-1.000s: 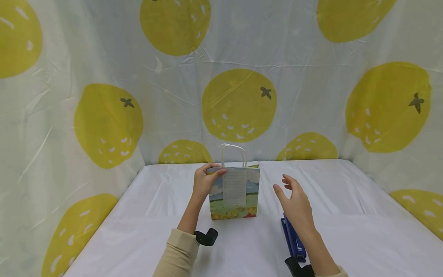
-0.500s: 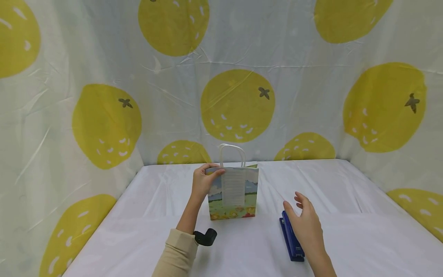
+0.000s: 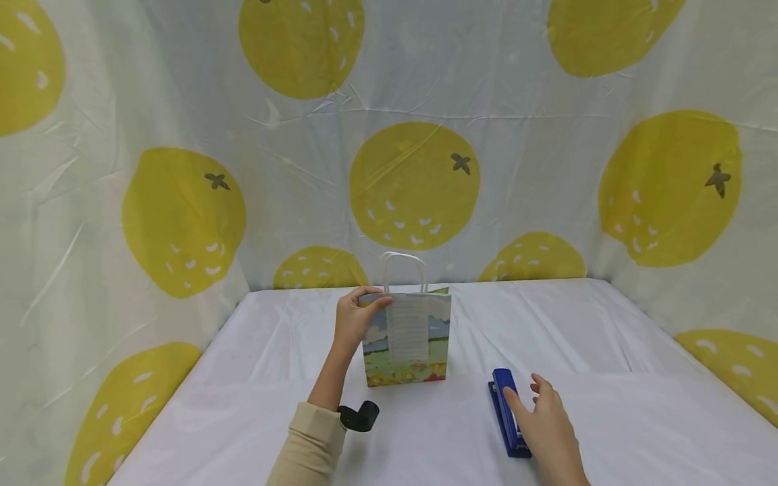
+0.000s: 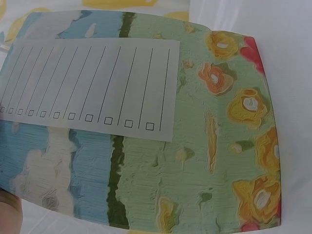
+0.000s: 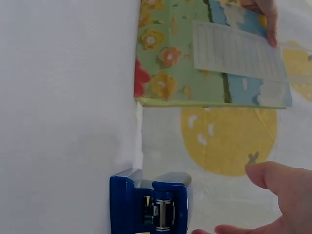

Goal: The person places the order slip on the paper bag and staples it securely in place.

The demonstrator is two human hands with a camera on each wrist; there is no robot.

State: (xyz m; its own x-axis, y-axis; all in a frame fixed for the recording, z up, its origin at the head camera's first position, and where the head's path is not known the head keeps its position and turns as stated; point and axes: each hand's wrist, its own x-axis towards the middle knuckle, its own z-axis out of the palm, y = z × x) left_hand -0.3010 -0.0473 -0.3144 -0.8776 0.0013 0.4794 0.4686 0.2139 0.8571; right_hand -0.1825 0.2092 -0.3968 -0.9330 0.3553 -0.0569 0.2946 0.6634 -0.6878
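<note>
A small paper gift bag (image 3: 375,368) with a landscape-and-flowers print stands upright on the table, its white handles raised. My left hand (image 3: 354,322) pinches its top left edge, thumb in front. Against the bag's front lies a lined paper sheet (image 4: 92,87) with a row of little checkboxes; whether it is fastened cannot be told. A blue stapler (image 3: 504,405) lies to the right of the bag. Just right of it is my right hand (image 3: 548,424), thumb and fingers spread apart, holding nothing. In the right wrist view a gap shows between the thumb (image 5: 270,178) and the stapler.
A white cloth covers the table (image 3: 267,378). Behind and at both sides hangs a pale curtain (image 3: 292,162) printed with yellow fruit. A black wrist-worn piece (image 3: 360,416) sticks out from the left wrist, below the bag.
My right hand has come down and to the right, from above the stapler's far end to beside it. The left hand keeps its pinch on the gift bag.
</note>
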